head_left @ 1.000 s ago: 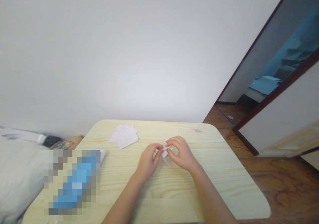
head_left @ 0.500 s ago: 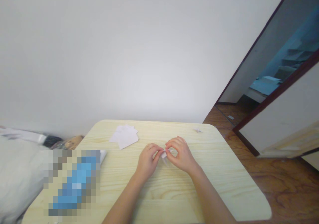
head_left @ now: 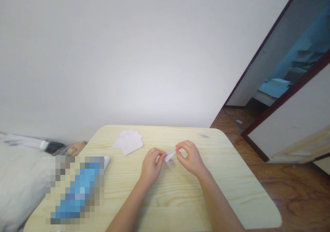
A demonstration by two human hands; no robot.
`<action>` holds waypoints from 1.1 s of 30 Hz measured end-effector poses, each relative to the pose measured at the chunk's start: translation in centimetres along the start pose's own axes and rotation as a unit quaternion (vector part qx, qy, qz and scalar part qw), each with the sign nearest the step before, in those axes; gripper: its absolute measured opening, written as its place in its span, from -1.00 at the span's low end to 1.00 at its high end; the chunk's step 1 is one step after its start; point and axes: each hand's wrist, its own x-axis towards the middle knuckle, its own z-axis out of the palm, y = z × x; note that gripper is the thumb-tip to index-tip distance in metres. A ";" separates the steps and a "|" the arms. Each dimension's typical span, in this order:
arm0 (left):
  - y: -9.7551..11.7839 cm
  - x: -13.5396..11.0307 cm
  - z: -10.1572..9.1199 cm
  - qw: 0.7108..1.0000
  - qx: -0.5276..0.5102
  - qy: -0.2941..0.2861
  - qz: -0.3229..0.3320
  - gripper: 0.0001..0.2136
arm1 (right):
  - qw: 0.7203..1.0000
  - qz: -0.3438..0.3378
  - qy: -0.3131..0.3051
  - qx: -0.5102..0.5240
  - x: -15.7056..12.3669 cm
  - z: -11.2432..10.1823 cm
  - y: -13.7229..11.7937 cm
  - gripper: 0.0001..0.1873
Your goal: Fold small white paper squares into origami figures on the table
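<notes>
A small piece of folded white paper (head_left: 169, 155) is stretched between my two hands, just above the table's middle. My left hand (head_left: 152, 164) pinches its left end between thumb and forefinger. At the paper's pointed right tip, the thumb and forefinger of my right hand (head_left: 190, 158) are closed in a pinch. Farther off to the left lies a loose stack of white paper sheets (head_left: 129, 142). A small folded paper piece (head_left: 204, 134) rests near the far right corner of the table.
The pale wooden table (head_left: 232, 190) has rounded corners and stands against a white wall (head_left: 154, 53). A blurred-out blue item (head_left: 79, 190) lies at its left side. White bedding (head_left: 20, 180) is on the left, with wooden floor (head_left: 296, 197) and a doorway at the right.
My right hand has shifted slightly right, away from my left. More of the folded paper now shows between the fingertips. The stack and the other folded piece have stayed put.
</notes>
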 end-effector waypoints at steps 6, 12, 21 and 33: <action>-0.1 -0.1 0.3 0.999 -0.040 -0.006 -0.024 -0.87 | 0.999 0.012 -0.015 0.047 -0.2 0.2 0.5 -0.76; -0.1 -0.1 0.5 0.999 -0.043 -0.018 -0.028 -0.88 | 0.996 0.018 -0.044 0.078 -0.3 0.4 0.2 -0.81; 0.4 -0.2 0.3 0.999 -0.026 -0.018 0.003 -0.89 | 0.998 0.032 -0.027 0.054 -0.3 0.4 -0.1 -0.92; 0.2 -0.2 0.4 0.999 -0.015 0.017 0.037 -0.87 | 0.999 0.010 -0.021 0.036 -0.2 0.5 -0.9 -0.92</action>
